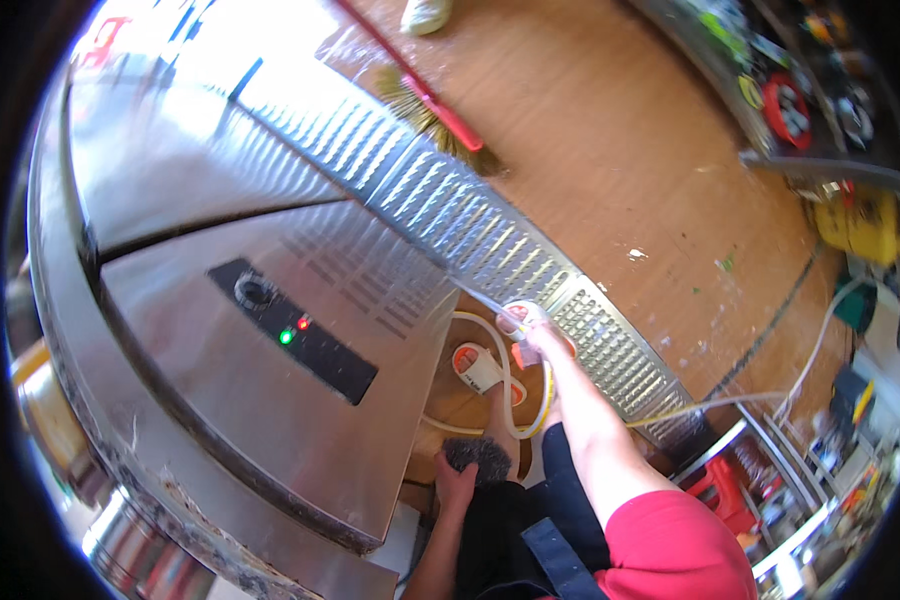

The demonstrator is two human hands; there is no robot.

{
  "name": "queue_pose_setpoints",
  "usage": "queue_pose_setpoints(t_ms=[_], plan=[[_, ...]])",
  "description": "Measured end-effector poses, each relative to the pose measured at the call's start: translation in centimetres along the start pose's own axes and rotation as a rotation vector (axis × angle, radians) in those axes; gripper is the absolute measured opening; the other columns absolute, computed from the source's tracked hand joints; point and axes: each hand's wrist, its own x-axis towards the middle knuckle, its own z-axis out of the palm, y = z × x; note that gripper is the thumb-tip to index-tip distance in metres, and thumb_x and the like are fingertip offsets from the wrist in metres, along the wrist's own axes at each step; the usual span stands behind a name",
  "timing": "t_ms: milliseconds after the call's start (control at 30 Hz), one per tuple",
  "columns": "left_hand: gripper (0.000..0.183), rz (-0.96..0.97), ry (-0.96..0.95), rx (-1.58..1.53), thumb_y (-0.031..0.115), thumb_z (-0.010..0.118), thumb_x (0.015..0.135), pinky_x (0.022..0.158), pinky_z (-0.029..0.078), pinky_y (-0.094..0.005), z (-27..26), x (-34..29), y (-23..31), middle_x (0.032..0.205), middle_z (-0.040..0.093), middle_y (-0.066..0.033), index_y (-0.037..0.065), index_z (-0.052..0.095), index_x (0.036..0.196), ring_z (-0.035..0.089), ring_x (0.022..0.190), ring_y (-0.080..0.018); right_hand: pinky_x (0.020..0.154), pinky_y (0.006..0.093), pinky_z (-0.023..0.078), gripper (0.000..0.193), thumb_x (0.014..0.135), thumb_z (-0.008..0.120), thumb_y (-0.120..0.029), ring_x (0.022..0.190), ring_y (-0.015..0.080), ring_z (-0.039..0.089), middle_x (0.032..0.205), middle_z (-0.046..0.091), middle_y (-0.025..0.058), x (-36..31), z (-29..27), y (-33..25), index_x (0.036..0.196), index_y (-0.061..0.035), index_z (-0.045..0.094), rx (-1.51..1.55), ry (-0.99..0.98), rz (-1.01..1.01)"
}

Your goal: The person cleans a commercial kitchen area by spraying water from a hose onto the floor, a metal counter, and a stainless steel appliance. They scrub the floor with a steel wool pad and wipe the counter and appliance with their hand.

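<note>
My right hand (542,340) is stretched forward, closed round the end of a pale hose (511,395). A thin whitish streak, seemingly a water jet, runs from that end toward the drain grating (510,245) beside the steel cabinet. An orange piece (523,355) shows just below the hand; I cannot tell whether it belongs to the hose. Lower down, my left hand (457,482) grips a grey wire-wool scrubber (482,457) near my knee. The stainless steel cabinet (370,300) stands at the left, with a dark control strip (292,330) bearing a knob and lit green and red lamps.
A broom (445,115) with a red head lies across the grating's far part. Brown floor (620,130) stretches beyond, with scraps on it. Shelves with tools (790,110) line the right. A red container (720,495) sits in a low rack. Hose runs behind my right arm.
</note>
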Motion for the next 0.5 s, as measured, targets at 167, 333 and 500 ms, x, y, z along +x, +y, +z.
queue_pose_setpoints(t_ms=[167, 333, 500], plan=[[0.062, 0.028, 0.045, -0.042, 0.018, 0.067, 0.066, 0.093, 0.040, -0.0402, -3.0, -0.4, 0.3, 0.111, 0.055, -0.0233, -0.002, 0.043, 0.119, 0.052, 0.106, -0.0368, 0.088, 0.0278, 0.045, 0.025, 0.083, 0.055, -0.021, 0.099, 0.0186, 0.059, 0.100, 0.064, 0.0070, -1.5, 1.6, -4.5, 0.101, -0.0044, 0.061, -0.013, 0.125, 0.006], [0.058, 0.145, 0.151, 0.117, 0.020, 0.068, 0.066, 0.085, 0.045, -0.0371, -2.9, -0.8, -2.6, 0.104, 0.059, -0.0192, -0.001, 0.046, 0.115, 0.058, 0.096, -0.0306, 0.093, 0.0407, 0.041, 0.037, 0.085, 0.050, -0.030, 0.114, 0.0276, 0.052, 0.122, 0.053, 0.0138, -8.2, 3.9, -11.9, 0.116, -0.0101, 0.055, -0.671, 0.039, 0.299], [0.057, 0.089, 0.155, -0.030, 0.022, 0.069, 0.067, 0.085, 0.044, -0.0371, -0.6, -3.5, -4.7, 0.102, 0.060, -0.0188, -0.001, 0.047, 0.115, 0.058, 0.098, -0.0310, 0.089, 0.0425, 0.043, 0.028, 0.080, 0.053, -0.021, 0.107, 0.0297, 0.056, 0.111, 0.061, 0.0138, -11.4, 4.5, -15.4, 0.105, -0.0108, 0.062, -0.766, 0.016, 0.254]])
